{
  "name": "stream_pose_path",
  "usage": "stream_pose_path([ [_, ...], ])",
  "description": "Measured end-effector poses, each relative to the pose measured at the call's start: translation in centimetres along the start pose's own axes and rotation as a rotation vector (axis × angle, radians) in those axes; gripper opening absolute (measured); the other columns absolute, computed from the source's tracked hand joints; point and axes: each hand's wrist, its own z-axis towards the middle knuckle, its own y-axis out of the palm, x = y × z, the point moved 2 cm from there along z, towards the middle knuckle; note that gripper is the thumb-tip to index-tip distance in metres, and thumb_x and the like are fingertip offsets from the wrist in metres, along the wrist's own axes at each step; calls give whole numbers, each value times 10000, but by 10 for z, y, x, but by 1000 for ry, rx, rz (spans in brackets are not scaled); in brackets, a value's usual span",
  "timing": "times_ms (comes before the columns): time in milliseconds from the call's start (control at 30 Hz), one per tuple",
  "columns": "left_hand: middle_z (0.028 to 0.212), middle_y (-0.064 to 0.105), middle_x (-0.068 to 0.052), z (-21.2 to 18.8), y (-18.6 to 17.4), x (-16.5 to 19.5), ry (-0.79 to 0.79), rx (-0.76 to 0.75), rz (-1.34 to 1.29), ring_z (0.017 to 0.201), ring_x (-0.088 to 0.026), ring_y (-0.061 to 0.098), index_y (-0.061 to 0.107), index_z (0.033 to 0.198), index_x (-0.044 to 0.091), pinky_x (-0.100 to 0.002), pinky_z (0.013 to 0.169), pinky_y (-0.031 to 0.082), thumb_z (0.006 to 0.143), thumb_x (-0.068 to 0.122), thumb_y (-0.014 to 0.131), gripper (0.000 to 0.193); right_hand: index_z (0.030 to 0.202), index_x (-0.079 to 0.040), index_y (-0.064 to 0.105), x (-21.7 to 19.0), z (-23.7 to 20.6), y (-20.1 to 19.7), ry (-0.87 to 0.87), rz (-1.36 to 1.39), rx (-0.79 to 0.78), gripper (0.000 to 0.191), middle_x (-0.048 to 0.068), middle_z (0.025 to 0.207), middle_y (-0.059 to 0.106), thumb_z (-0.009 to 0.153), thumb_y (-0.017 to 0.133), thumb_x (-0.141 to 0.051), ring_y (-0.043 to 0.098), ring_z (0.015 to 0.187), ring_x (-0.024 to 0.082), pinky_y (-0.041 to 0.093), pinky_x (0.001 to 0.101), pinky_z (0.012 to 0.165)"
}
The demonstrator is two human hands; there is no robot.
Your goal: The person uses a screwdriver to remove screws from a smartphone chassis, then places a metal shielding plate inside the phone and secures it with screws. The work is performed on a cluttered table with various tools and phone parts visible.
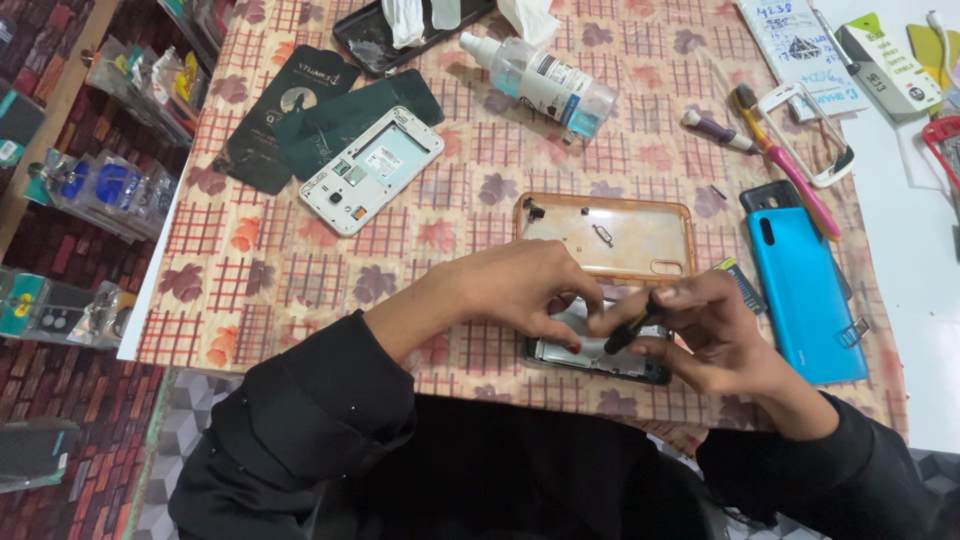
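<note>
An opened phone (590,352) with its back off lies near the table's front edge, mostly hidden under my hands. My left hand (510,290) rests over its left part, fingers curled onto it. My right hand (700,335) grips a small dark tool (628,330), its tip down on the phone's inside. Just behind lies a clear orange-rimmed phone case (605,235) holding small loose parts. A blue phone back cover (805,295) sits to the right of my right hand.
On the checked tablecloth (250,260) lie a white phone frame (370,170), dark packaging sleeves (300,110), a spray bottle (545,82), a pink toothbrush (790,165), a white bezel (810,135) and a black tray (390,35). Shelves of accessories stand at the left.
</note>
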Motion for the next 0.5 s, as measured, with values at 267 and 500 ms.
stream_pose_path([
  [267, 670, 682, -45, -2, 1, -2, -14, -30, -43, 619, -177, 685, 785, 977, 174, -350, 575, 517, 721, 318, 873, 306, 1421, -206, 393, 6, 1, -3, -192, -360, 38, 883, 79, 1022, 780, 780, 972, -25, 779, 1003, 200, 673, 367, 846],
  [500, 741, 726, 5, 1, 3, -4, 83, 3, -92, 642, -148, 691, 765, 981, 159, -328, 588, 536, 734, 316, 867, 310, 1385, -218, 423, 0, 1, 0, -78, 31, -90, 640, 241, 1130, 675, 911, 588, 179, 714, 1121, 369, 676, 455, 862],
])
